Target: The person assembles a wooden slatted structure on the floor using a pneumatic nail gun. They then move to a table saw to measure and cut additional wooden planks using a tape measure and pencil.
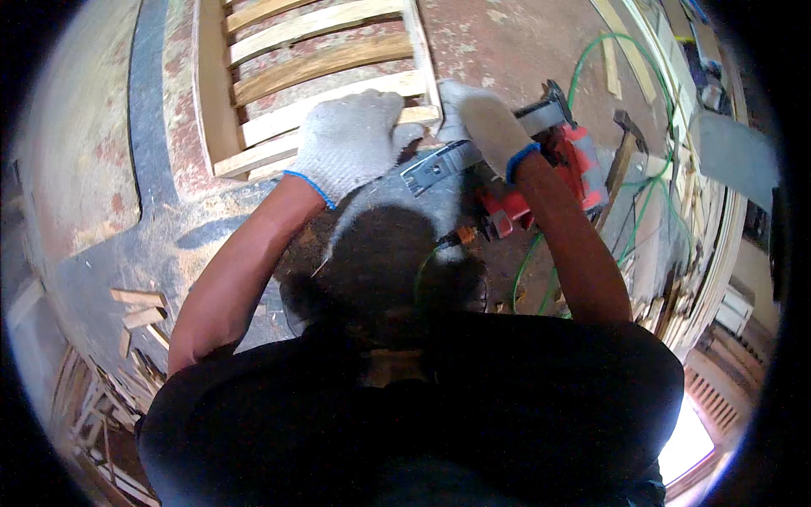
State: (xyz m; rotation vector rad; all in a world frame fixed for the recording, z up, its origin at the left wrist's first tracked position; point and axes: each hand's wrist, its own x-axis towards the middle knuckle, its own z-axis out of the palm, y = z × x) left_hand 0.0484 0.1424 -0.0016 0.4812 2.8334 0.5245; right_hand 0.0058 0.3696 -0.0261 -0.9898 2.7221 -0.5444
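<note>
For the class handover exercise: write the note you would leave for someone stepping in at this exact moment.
Left hand, gloved, presses flat on the near end of the slatted wooden frame.
Right hand, gloved, grips the red nail gun, its nose at the frame's near right corner; green air hose trails right.
Done: several slats sit across the frame.
Left: whether this corner is fastened cannot be seen. Offcuts lie lower left.

White knit gloves (351, 144) with blue cuffs, red-and-grey nail gun (549, 160), green hose (650, 182), pale wooden frame (312, 76).
</note>
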